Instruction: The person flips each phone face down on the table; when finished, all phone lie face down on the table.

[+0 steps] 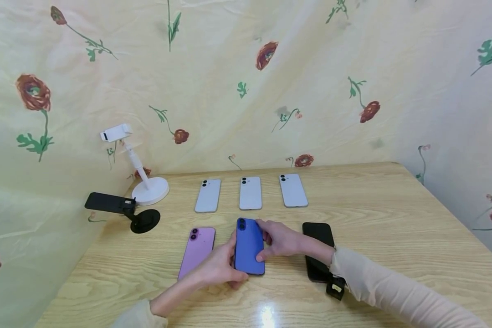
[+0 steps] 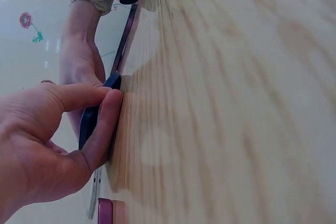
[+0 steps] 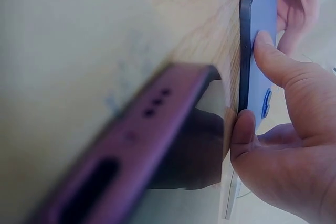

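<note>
A blue phone [image 1: 250, 248] lies back up near the middle of the wooden table, its two camera lenses at the top left. My left hand [image 1: 217, 266] grips its left side and lower corner, thumb at the bottom edge. From the right, my right hand [image 1: 282, 239] holds the same phone, thumb on its back and fingers at the upper right edge. The right wrist view shows the blue phone [image 3: 261, 45] low over the wood, between both hands. Just left of my left hand lies a purple phone [image 1: 197, 250], partly covered by that hand.
Under my right forearm lies a phone with a black screen [image 1: 319, 237]; its edge looks pinkish in the right wrist view. Three white phones [image 1: 250, 193] form a row behind. At the left stand a white phone stand [image 1: 151, 190] and a black one [image 1: 145, 221], before a flowered cloth.
</note>
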Demonstrator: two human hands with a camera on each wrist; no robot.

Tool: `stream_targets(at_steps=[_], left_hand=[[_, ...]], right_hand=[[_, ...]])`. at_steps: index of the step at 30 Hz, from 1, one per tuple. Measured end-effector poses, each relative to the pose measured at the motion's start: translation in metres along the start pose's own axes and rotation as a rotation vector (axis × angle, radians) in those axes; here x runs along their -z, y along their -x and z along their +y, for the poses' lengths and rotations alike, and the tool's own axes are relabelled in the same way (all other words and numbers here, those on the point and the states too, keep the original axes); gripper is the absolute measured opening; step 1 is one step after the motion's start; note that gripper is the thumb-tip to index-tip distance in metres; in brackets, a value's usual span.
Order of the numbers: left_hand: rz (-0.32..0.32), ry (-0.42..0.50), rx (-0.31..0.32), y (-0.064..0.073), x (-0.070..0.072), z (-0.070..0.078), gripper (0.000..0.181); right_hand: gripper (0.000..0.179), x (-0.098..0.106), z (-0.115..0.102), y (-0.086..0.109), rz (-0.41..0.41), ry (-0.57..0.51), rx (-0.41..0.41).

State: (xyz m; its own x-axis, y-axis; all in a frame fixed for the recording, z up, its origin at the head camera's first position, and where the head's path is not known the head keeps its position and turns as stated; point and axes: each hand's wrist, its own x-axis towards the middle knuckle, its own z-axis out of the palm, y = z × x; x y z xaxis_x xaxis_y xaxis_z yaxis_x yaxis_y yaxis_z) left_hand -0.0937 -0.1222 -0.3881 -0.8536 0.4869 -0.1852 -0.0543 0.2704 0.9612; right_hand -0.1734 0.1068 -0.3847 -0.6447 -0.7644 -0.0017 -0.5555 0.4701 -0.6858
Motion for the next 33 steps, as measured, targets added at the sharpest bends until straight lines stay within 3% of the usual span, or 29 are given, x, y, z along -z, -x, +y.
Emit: stream_targets(at_steps=[17, 33], left_hand=[[0.081, -0.239, 0.062, -0.0003, -0.0040, 0.0021, 0.120], [0.071, -0.272, 0.088, -0.0032, -0.0020, 0.0032, 0.121]], right_hand=[[0.093, -0.0004, -0.0010, 0.0001, -0.004, 0.016, -0.024], [0.091, -0.0009, -0.0016, -0.0021, -0.007, 0.014, -0.049]])
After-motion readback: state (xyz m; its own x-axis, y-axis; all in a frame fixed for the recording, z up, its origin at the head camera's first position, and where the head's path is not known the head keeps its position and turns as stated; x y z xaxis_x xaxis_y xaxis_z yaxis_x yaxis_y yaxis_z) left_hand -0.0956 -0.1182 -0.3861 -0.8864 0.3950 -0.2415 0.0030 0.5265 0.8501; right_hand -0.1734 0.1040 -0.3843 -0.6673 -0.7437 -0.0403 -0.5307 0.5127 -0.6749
